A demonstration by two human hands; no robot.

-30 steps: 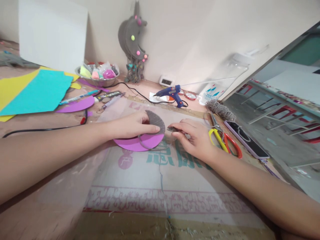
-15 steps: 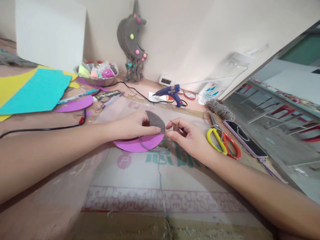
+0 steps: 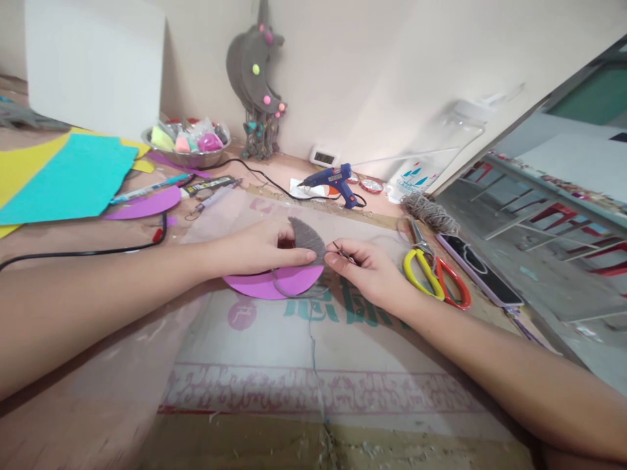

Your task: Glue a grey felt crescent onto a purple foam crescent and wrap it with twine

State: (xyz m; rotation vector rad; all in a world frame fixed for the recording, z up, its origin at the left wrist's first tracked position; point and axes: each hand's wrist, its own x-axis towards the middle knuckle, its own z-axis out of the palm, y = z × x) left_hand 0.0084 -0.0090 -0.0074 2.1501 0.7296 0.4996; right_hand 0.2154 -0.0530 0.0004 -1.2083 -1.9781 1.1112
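Observation:
A curved purple foam piece (image 3: 274, 282) lies over the plastic-covered board, its upper right end wrapped in grey yarn (image 3: 307, 240). My left hand (image 3: 274, 247) is closed on this piece, thumb pressed along the wrapped part. Just right of its edge, my right hand (image 3: 357, 261) pinches grey yarn between thumb and fingers. A loose loop of the yarn hangs over the purple surface and under my right fingers. The tips of both hands are very near each other.
Scissors (image 3: 435, 277), a yarn skein (image 3: 431, 212) and a phone (image 3: 480, 271) lie at right. Behind stand a blue glue gun (image 3: 333, 183), a timer (image 3: 323, 155), a bottle (image 3: 434, 150) and a moon ornament (image 3: 249, 72). Foam sheets (image 3: 73, 179) and a metal bowl (image 3: 189, 156) are left.
My right hand has drawn in against the edge of the wrapped piece, and the yarn loop looks smaller. My left hand keeps its hold. The view has shifted slightly.

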